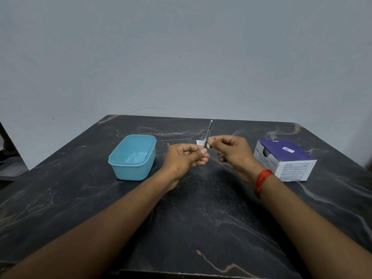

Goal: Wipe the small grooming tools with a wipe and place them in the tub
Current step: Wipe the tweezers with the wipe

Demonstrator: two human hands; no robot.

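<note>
We're in the wiping step. Our left hand [186, 157] pinches the lower end of a slim metal grooming tool [209, 130], thumb and fingers curled around it. The tool tilts up and away from us. Our right hand [231, 150] pinches a small white wipe [199, 142] against the shaft, just above the left thumb (the printed corner poking out could be a sachet, too small to tell). Both hands hover above the table, between tub and box.

The pale blue tub [131, 170] sits open to our left, near the left hand, and this tool is not in it yet. Next, we reckon, the wipe must slide along the shaft to the flat tip, with the left pinch firm so the thin metal doesn't twist. Then comes a short swing left and down into the tub.

Below us is a dark marbled table [201, 218] with pale veins. A purple-and-white box [285, 160] stands on it at our right. A plain grey-blue wall [181, 57] rises behind.
</note>
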